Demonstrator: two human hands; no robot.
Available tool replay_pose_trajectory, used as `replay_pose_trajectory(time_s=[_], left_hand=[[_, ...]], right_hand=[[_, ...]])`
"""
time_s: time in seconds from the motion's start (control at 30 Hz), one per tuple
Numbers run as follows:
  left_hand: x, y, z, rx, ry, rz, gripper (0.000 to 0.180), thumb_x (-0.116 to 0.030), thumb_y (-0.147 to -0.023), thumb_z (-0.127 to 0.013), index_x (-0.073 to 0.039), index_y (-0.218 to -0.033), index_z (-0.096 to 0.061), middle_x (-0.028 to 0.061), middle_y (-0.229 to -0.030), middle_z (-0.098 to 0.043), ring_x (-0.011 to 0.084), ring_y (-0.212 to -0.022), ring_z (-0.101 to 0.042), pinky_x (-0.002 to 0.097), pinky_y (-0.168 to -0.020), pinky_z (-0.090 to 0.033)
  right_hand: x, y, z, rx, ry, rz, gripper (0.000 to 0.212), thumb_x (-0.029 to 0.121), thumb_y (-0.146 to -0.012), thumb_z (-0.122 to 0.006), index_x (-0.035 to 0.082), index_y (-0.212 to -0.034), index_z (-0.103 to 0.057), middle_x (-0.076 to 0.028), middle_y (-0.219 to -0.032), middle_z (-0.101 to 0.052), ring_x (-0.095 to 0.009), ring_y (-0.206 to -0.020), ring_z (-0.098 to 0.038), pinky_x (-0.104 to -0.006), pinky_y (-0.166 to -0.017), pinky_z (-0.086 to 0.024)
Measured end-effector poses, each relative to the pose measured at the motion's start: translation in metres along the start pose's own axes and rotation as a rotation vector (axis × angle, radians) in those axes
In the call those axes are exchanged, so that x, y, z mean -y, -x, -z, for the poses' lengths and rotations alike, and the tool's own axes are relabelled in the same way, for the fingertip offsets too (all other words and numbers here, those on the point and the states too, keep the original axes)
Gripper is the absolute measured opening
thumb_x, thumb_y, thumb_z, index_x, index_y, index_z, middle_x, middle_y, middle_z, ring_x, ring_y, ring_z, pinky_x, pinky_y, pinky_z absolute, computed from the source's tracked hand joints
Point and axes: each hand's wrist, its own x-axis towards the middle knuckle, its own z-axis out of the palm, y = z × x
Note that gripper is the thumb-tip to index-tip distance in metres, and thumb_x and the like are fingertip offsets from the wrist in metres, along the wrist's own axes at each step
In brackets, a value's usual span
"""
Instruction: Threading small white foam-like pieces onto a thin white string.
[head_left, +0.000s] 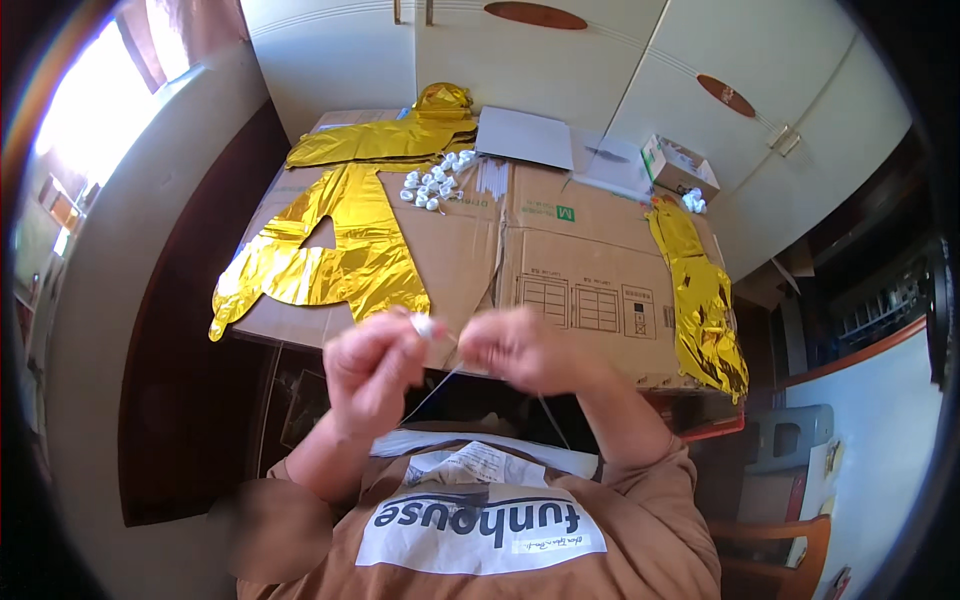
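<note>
My left hand (375,360) is closed in a pinch on a small white roll (424,325) at its fingertips. Close beside it, my right hand (522,350) is closed too, its fingertips on a thin pale strand that runs between the hands. A length of thin white ribbon (432,396) hangs below the hands toward my lap. A gold foil letter balloon (345,250), lying flat and shaped like an A, rests just beyond my left hand. Several similar small white rolls (436,186) lie in a pile farther back.
Brown cardboard (590,260) covers the work surface. More flat gold foil balloons (385,140) lie at the back left, others (705,310) along the right edge. A grey-white board (525,138), white sticks (492,178) and a small box (680,165) stand near white cabinets (540,60).
</note>
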Motion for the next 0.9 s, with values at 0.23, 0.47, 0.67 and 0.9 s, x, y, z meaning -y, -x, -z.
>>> replay_pose_trajectory(time_s=[0.23,0.47,0.67,0.9], left_hand=[[0.008,0.001,-0.013,0.387,-0.114,-0.076,0.006,-0.004,-0.086,-0.061,0.0,-0.083,-0.066,0.0051,-0.061,-0.053,0.0157,-0.057,-0.051,0.0285,-0.053,-0.038],[0.026,0.0,-0.01,0.436,-0.507,-0.3,0.006,-0.001,-0.077,-0.067,-0.006,-0.076,-0.064,0.0049,-0.065,-0.056,0.023,-0.054,-0.053,0.0306,-0.053,-0.04],[0.039,-0.012,0.011,0.079,-0.586,-0.182,0.006,-0.005,-0.084,-0.065,-0.001,-0.087,-0.067,0.0076,-0.069,-0.061,0.0188,-0.059,-0.056,0.0294,-0.059,-0.045],[0.02,-0.02,0.01,-0.001,-0.207,-0.04,0.004,0.002,-0.082,-0.063,0.001,-0.085,-0.066,0.0066,-0.073,-0.061,0.0138,-0.057,-0.052,0.0298,-0.064,-0.043]], right_hand=[[0.0,-0.012,0.015,-0.17,-0.087,-0.074,0.013,0.011,-0.089,-0.06,0.002,-0.081,-0.059,-0.01,-0.071,-0.06,-0.018,-0.066,-0.061,-0.0301,-0.061,-0.047],[0.012,-0.003,0.018,-0.218,-0.059,0.02,0.01,0.011,-0.088,-0.06,0.003,-0.083,-0.06,-0.01,-0.073,-0.061,-0.019,-0.067,-0.061,-0.0324,-0.063,-0.047],[0.025,0.003,0.0,0.037,0.017,0.135,0.013,0.014,-0.089,-0.062,0.003,-0.082,-0.059,-0.009,-0.069,-0.059,-0.019,-0.062,-0.059,-0.0301,-0.059,-0.046],[0.015,0.001,-0.001,0.138,0.125,0.181,0.017,0.014,-0.091,-0.059,0.002,-0.08,-0.057,-0.006,-0.068,-0.055,-0.013,-0.06,-0.053,-0.0278,-0.055,-0.043]])
